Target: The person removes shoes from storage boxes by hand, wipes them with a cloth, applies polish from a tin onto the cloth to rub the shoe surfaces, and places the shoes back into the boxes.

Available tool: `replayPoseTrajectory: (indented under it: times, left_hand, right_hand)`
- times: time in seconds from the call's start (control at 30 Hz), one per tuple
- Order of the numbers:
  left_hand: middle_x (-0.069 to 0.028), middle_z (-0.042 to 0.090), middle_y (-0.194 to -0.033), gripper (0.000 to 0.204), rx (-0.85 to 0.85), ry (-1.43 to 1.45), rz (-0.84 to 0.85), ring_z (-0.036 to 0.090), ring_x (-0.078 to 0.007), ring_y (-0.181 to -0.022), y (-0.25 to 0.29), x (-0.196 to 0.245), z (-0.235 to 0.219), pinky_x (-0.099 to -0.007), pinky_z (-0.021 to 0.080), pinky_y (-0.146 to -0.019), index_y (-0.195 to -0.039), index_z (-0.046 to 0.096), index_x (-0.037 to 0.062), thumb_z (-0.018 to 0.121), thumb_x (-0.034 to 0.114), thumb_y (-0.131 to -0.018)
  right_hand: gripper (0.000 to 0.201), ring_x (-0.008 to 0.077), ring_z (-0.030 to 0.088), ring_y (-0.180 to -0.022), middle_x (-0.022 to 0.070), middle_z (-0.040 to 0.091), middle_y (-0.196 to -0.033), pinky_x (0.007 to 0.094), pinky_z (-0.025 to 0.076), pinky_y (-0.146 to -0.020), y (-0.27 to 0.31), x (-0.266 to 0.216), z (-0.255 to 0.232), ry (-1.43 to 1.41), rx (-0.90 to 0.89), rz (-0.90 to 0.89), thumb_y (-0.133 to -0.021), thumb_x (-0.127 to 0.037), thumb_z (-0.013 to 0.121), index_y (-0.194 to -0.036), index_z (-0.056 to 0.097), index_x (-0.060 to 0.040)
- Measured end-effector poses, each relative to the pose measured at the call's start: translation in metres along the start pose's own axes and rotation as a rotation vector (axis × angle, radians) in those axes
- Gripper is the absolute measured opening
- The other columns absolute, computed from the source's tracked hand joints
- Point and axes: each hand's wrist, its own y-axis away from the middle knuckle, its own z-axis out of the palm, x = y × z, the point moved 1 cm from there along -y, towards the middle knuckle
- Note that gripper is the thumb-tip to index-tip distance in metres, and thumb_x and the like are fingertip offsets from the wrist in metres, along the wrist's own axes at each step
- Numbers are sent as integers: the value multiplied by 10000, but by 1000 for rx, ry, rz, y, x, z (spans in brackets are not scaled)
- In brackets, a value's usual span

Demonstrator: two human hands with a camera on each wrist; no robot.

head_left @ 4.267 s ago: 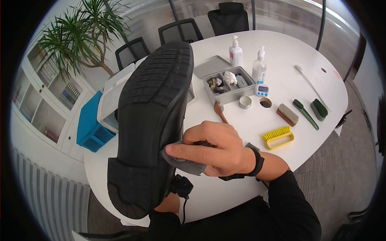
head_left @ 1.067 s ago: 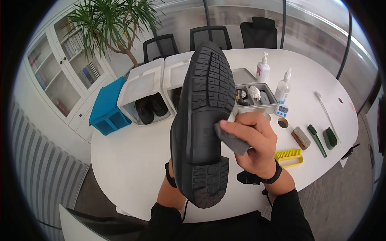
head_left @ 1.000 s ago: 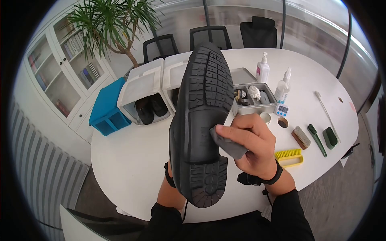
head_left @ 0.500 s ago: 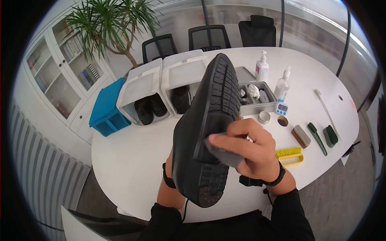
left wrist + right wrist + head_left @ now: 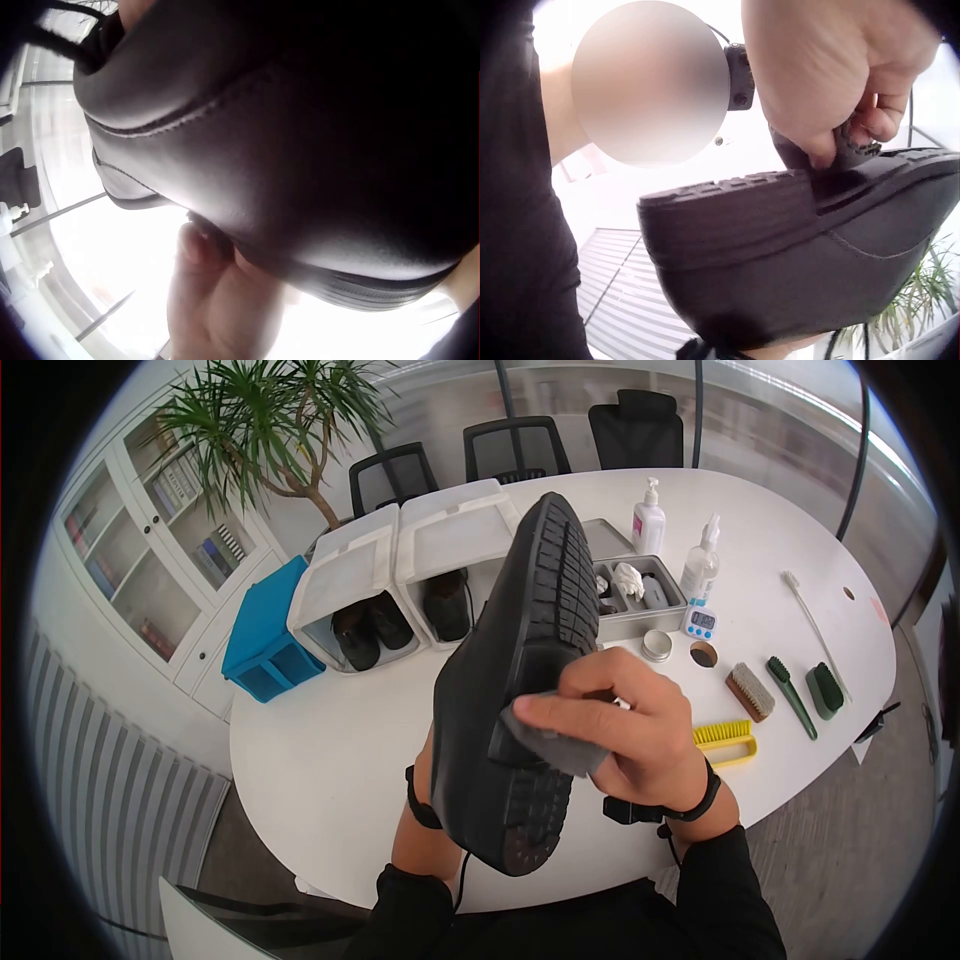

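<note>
A black leather lace-up shoe (image 5: 470, 720) is held up over the table, heel toward me, its treaded sole turned to the right. My left hand (image 5: 424, 765) grips it from behind; most of that hand is hidden by the shoe. Between thumb and fingers, my right hand (image 5: 640, 730) pinches a dark grey cloth (image 5: 555, 738), pressing it on the arch of the sole just ahead of the heel. In the right wrist view, the heel block (image 5: 727, 217) shows below the right fingers.
Two white shoe boxes (image 5: 345, 565) with dark shoes inside and a blue box (image 5: 265, 630) stand at the left. A grey case (image 5: 640, 622), pump bottle (image 5: 649, 520), spray bottle (image 5: 702, 565), timer (image 5: 700, 622), small tin (image 5: 657, 645), yellow brush (image 5: 735, 745) and several other brushes occupy the right.
The shoe has tilted so its sole faces more to the right and its toe sits lower. The cloth in my right hand has shifted down the arch toward the heel.
</note>
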Motion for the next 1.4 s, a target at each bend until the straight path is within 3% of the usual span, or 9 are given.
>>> replayPoseTrajectory:
  times: [0.33, 0.67, 1.03, 1.13, 1.23, 1.4]
  left_hand:
    - [-190, 512, -1449, 624, -13, 15, -37, 532, -348, -1253, -1, -2, 4, -460, 465, -1032, -1477, 429, -15, 447, 448, -1060]
    - [-191, 518, -1441, 623, -17, 37, -64, 539, -347, -1243, -1, -2, 4, -459, 471, -1023, -1475, 431, -16, 448, 448, -1060]
    - [-192, 524, -1433, 622, -9, 79, -76, 546, -347, -1232, 0, -1, 2, -457, 477, -1013, -1472, 433, -17, 449, 447, -1059]
    - [-192, 525, -1431, 622, -12, 90, -79, 548, -346, -1229, -1, 0, 2, -456, 479, -1010, -1472, 433, -18, 449, 447, -1059]
    - [-193, 527, -1428, 622, -11, 102, -79, 550, -346, -1225, -2, 1, 1, -456, 481, -1007, -1471, 434, -18, 450, 447, -1059]
    - [-193, 530, -1425, 621, 2, 131, -89, 554, -346, -1220, 1, -1, -1, -455, 483, -1002, -1470, 435, -18, 450, 447, -1058]
  right_hand:
    - [531, 226, 629, -746, 45, 572, -952, 341, 527, -607, 0, -5, -8, -115, -132, 2, -621, 74, 619, -1104, 747, -103]
    - [536, 218, 621, -729, 56, 593, -955, 326, 512, -589, 2, 5, 2, 124, 61, 39, -625, 71, 629, -1120, 750, -94]
    - [589, 222, 653, -769, 48, 618, -910, 306, 522, -653, 0, -5, 9, -36, -50, 67, -577, 104, 631, -1104, 784, -109]
    - [600, 229, 632, -774, 60, 591, -950, 326, 523, -616, 2, 3, 9, 38, -73, 39, -607, 74, 632, -1176, 728, -91]
    - [614, 241, 640, -772, 70, 601, -934, 318, 522, -622, 0, 3, 10, 69, 123, 39, -592, 114, 620, -1161, 733, -86]
    - [585, 243, 641, -778, 89, 600, -942, 319, 517, -619, 0, 1, 13, 98, 171, 46, -601, 120, 626, -1142, 737, -72]
